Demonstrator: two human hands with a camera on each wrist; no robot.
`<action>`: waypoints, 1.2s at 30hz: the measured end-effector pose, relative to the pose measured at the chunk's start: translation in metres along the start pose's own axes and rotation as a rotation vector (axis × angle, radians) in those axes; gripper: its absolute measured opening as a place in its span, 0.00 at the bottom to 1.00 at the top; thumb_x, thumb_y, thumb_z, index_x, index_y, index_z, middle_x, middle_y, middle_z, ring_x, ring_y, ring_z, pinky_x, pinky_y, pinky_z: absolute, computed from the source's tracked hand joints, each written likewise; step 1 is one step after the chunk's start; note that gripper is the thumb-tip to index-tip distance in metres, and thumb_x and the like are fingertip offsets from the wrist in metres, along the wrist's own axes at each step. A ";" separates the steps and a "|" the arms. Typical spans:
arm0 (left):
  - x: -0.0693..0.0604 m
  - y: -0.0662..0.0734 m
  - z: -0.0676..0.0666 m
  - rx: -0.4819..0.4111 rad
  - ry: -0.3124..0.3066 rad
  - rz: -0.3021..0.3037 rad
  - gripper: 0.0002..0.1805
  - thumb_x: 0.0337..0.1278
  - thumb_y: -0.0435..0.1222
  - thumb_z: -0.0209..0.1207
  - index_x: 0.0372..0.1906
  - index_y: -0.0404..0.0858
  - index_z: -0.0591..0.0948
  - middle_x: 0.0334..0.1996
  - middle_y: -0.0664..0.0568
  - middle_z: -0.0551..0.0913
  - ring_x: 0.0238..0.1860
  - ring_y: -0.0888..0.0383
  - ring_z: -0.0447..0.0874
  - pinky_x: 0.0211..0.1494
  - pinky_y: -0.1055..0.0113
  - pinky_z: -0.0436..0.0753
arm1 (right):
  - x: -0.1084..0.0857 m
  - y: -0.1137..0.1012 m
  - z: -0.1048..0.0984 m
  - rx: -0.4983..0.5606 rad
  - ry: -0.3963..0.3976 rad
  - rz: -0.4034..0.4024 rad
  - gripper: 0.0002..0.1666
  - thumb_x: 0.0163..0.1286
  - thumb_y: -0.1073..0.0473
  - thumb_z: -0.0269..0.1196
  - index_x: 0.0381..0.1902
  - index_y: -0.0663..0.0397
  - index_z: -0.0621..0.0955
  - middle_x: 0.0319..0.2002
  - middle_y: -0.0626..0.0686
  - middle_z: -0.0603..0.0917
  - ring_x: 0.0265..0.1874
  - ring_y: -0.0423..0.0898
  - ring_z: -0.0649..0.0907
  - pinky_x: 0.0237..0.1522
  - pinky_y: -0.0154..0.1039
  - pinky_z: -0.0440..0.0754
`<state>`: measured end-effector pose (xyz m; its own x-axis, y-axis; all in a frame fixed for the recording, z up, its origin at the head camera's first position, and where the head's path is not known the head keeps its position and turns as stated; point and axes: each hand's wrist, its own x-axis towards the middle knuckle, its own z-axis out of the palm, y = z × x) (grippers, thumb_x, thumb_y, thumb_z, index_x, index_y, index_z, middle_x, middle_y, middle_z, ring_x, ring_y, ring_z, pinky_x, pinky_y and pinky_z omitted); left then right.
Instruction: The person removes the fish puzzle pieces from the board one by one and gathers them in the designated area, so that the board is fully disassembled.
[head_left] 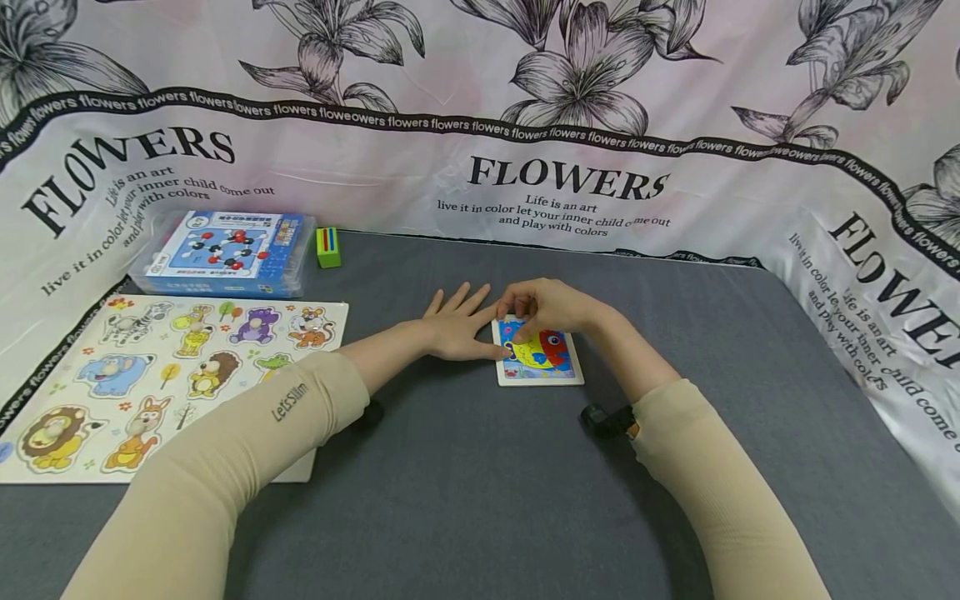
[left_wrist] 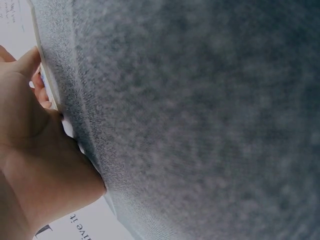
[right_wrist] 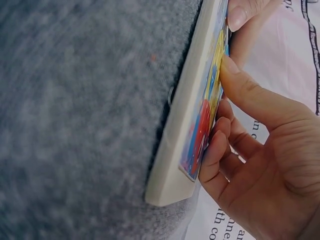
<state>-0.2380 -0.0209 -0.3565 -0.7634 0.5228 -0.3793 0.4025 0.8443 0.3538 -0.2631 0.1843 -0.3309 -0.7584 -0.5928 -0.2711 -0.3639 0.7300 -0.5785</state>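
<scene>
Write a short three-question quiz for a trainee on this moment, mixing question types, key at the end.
1. Multiple choice: which hand has its fingers spread? A) left B) right
2. True or false: the fish puzzle lies on the animal board.
3. Short answer: in the head view, what small thing stands just right of the blue box?

Key:
1. A: the left hand has its fingers spread.
2. False: it lies on the table, right of the board in the head view.
3. The green block.
</scene>
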 end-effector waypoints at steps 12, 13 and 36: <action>-0.008 0.003 -0.002 0.028 0.010 0.024 0.46 0.64 0.69 0.44 0.79 0.60 0.41 0.81 0.54 0.29 0.82 0.46 0.21 0.81 0.39 0.29 | 0.000 -0.006 0.002 -0.005 0.048 0.019 0.17 0.56 0.60 0.75 0.43 0.47 0.83 0.40 0.51 0.83 0.40 0.48 0.78 0.44 0.39 0.77; -0.008 0.003 -0.003 0.031 0.010 0.024 0.46 0.64 0.69 0.44 0.79 0.60 0.41 0.81 0.54 0.29 0.82 0.46 0.21 0.81 0.39 0.29 | -0.001 -0.007 0.002 -0.004 0.050 0.022 0.17 0.56 0.60 0.75 0.43 0.47 0.82 0.40 0.51 0.83 0.39 0.48 0.78 0.44 0.39 0.77; -0.008 0.003 -0.002 0.024 0.057 0.105 0.44 0.65 0.65 0.47 0.80 0.55 0.48 0.82 0.47 0.35 0.82 0.45 0.29 0.82 0.39 0.36 | -0.002 -0.006 -0.002 0.079 0.049 0.054 0.09 0.67 0.57 0.66 0.40 0.55 0.81 0.34 0.50 0.83 0.31 0.45 0.78 0.38 0.35 0.78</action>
<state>-0.2316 -0.0227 -0.3506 -0.7439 0.6013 -0.2916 0.4929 0.7883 0.3682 -0.2600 0.1812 -0.3255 -0.8021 -0.5347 -0.2660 -0.2797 0.7299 -0.6236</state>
